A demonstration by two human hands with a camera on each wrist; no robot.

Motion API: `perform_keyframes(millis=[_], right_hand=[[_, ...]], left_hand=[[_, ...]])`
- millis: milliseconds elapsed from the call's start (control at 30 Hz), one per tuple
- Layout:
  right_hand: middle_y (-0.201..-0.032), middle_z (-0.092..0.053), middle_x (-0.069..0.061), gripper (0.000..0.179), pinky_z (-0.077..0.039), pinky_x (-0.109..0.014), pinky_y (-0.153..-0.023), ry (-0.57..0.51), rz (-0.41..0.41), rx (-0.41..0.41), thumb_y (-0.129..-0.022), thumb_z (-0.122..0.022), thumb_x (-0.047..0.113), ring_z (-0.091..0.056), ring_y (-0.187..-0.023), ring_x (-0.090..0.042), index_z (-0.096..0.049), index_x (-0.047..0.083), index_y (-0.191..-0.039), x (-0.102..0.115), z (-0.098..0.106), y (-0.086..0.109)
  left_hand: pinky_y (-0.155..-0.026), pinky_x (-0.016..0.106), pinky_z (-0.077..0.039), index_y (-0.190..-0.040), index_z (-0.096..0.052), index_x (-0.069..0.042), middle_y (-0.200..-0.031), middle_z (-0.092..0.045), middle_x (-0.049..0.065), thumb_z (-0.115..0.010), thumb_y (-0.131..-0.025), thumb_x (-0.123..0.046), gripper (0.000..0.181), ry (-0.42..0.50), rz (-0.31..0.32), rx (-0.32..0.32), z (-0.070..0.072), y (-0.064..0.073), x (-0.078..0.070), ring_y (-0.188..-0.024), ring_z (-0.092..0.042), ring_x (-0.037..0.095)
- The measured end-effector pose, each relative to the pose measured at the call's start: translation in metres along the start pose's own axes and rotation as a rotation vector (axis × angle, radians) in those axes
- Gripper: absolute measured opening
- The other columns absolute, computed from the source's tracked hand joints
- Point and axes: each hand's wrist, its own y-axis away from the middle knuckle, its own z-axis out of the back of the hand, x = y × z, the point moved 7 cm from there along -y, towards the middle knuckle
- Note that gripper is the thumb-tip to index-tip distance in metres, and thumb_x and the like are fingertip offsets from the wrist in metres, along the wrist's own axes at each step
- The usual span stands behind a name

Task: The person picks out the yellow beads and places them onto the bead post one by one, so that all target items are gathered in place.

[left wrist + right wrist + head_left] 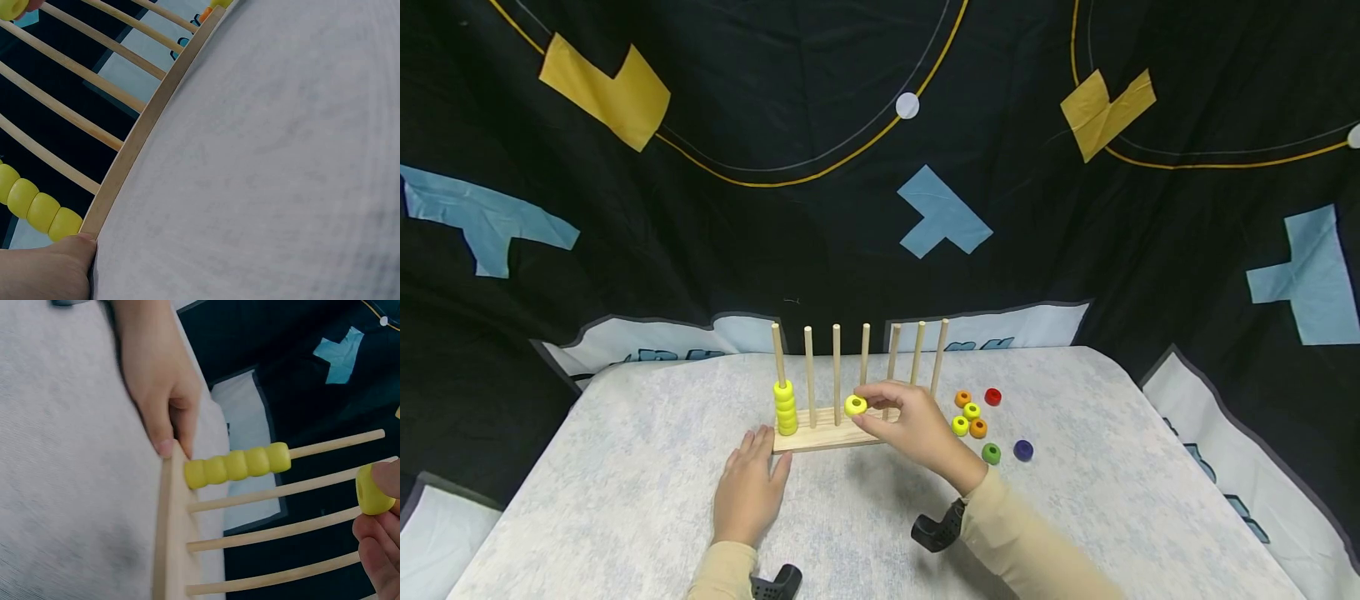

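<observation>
A wooden bead rack (823, 433) with several upright pegs stands on the table. Stacked on its leftmost peg are several yellow beads (236, 465). My left hand (748, 492) lies at the left end of the rack, its fingers fairly straight against the side and its thumb (78, 247) at the front edge. Between thumb and fingers, my right hand (917, 421) pinches one yellow bead (855, 406), held in front of the middle pegs with its hole showing. In the right wrist view that bead overlaps the pegs beside the filled one.
Loose beads lie right of the rack: a red bead (993, 397), two orange, two yellow, a green bead (991, 453) and a purple bead (1023, 450). A dark cloth (850, 275) with taped shapes hangs behind the pale table (625, 467).
</observation>
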Motion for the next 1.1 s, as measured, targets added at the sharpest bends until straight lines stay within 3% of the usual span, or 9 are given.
perform_keyframes(millis=[367,567,800,1100], right_hand=[[-0.113,-0.074,-0.003,0.032,-0.060,-0.028,-0.089,0.055,0.068,-0.140,-0.086,-0.078,0.014,-0.070,-0.098,-0.013,-0.071,0.007,-0.116,0.019,0.028,-0.027],[-0.113,-0.073,-0.004,0.034,-0.060,-0.026,-0.089,0.056,0.065,-0.214,-0.088,-0.077,0.014,-0.070,-0.097,-0.014,-0.070,0.007,-0.120,0.030,0.040,-0.040],[-0.117,-0.071,-0.006,0.034,-0.059,-0.028,-0.092,0.061,0.029,-0.257,-0.089,-0.075,0.016,-0.069,-0.100,-0.016,-0.069,0.006,-0.121,0.036,0.048,-0.051],[-0.119,-0.072,-0.006,0.034,-0.059,-0.027,-0.092,0.079,0.027,-0.257,-0.090,-0.074,0.016,-0.070,-0.101,-0.016,-0.069,0.006,-0.122,0.036,0.050,-0.067]], left_hand=[[-0.124,0.056,-0.018,-0.149,-0.039,0.003,-0.157,-0.037,0.021,-0.053,-0.102,-0.036,0.063,-0.005,-0.001,0.001,0.001,0.000,0.002,-0.149,-0.027,0.040],[-0.124,0.056,-0.017,-0.149,-0.038,0.003,-0.157,-0.037,0.021,-0.053,-0.102,-0.036,0.063,0.003,0.004,0.007,0.001,0.000,0.002,-0.150,-0.027,0.040],[-0.125,0.056,-0.016,-0.150,-0.037,0.002,-0.158,-0.036,0.020,-0.052,-0.102,-0.037,0.063,0.007,0.009,0.021,0.000,0.000,0.002,-0.150,-0.025,0.039],[-0.125,0.056,-0.016,-0.150,-0.037,0.003,-0.158,-0.035,0.020,-0.052,-0.103,-0.036,0.063,0.012,0.005,0.021,0.000,0.000,0.002,-0.151,-0.025,0.039]])
